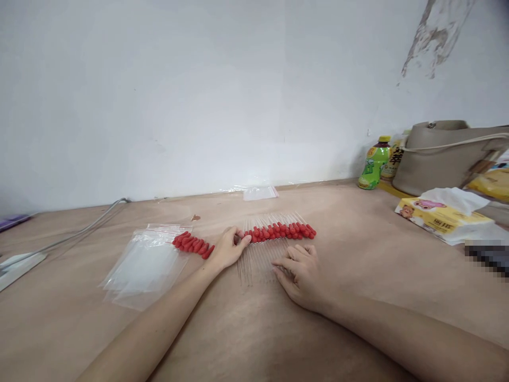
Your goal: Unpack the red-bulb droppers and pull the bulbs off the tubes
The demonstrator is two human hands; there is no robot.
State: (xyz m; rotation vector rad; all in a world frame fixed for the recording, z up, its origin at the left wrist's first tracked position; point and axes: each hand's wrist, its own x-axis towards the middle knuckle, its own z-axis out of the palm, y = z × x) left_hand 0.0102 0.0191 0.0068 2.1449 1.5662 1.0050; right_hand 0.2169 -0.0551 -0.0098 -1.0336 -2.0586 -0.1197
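Note:
A row of droppers (278,232), slim clear tubes with red rubber bulbs, lies across the middle of the table. Tubes point both away from me and toward me, with the bulbs meeting in a band. At the left end of that band, my left hand (229,248) is closed, thumb and fingertips pinching by the end bulb. Over the near tubes rests my right hand (300,273), loosely curled, thumb and index finger slightly apart, with no object visible in its grasp. Left of my left hand, a smaller group of red-bulbed droppers (193,244) lies on clear plastic bags (143,265).
Against the wall lies another clear bag (260,193). At right are a green drink bottle (374,163), a grey-beige bag (437,156), a yellow tissue pack (441,215) and a blurred dark object (487,257). A grey cable (85,228) crosses the left side.

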